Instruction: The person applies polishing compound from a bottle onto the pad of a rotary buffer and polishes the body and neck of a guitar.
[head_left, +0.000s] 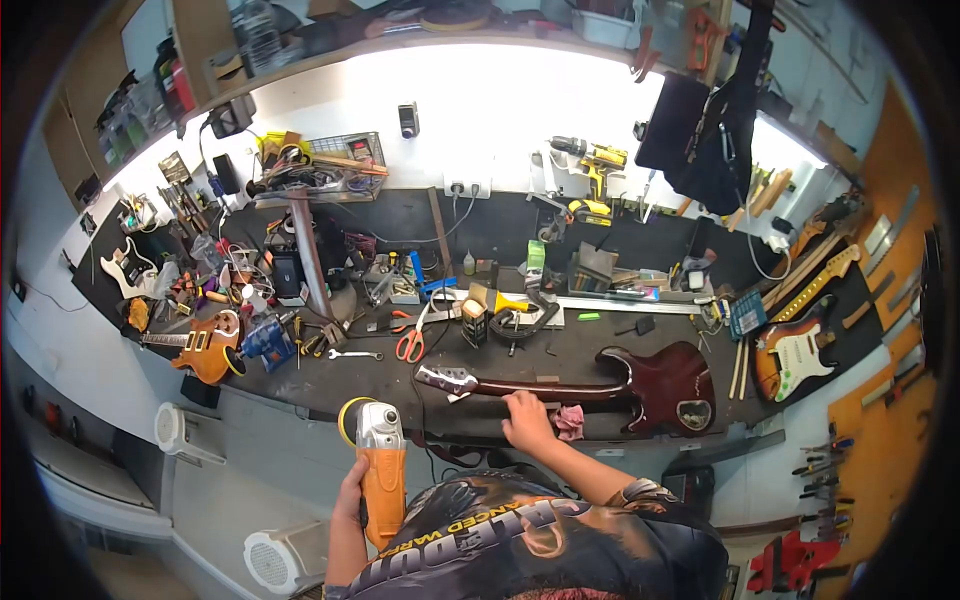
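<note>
My left hand [348,497] grips the orange body of a power polisher [383,480] with a grey metal head and a yellow round pad, held upright before the bench. A dark red electric guitar [668,385] lies across the bench's front part, its headstock to the left. My right hand [528,422] is at the front edge of the guitar's neck, its fingers curled against it; the fingertips are partly hidden. A crumpled pink cloth [569,422] lies just right of that hand.
Orange-handled scissors [411,345] and a wrench [356,354] lie behind the headstock. A sunburst guitar [797,355] rests at right, an amber guitar [207,346] at left. White stools [285,560] stand on the floor. A dark cord [418,400] hangs over the bench edge.
</note>
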